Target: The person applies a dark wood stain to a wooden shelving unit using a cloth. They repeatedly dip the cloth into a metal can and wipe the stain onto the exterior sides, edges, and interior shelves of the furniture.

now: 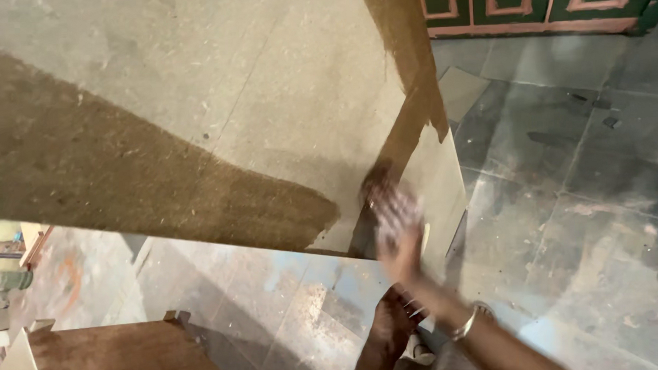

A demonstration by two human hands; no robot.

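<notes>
A large pale grey-beige board (267, 85) fills the upper left, with a dark brown wet-looking coat (124, 177) over its lower left part. A brown strip (406, 65) runs down the edge where it meets a second pale panel (440, 181). My right hand (396, 220) is motion-blurred, fingers spread flat against the bottom of that brown strip, and nothing shows in it. It looks whitish with smeared stuff. A metal bracelet (465, 323) sits on its wrist. Under the forearm is a dark limb (386, 329); I cannot tell if it is a hand or a leg.
A grey stone-tile floor (562, 169) with stains spreads right and below. A green door with pink trim (541, 2) stands at top right. A brown wooden piece with a pale edge (123, 356) lies at lower left. Small items sit at the left edge (8, 280).
</notes>
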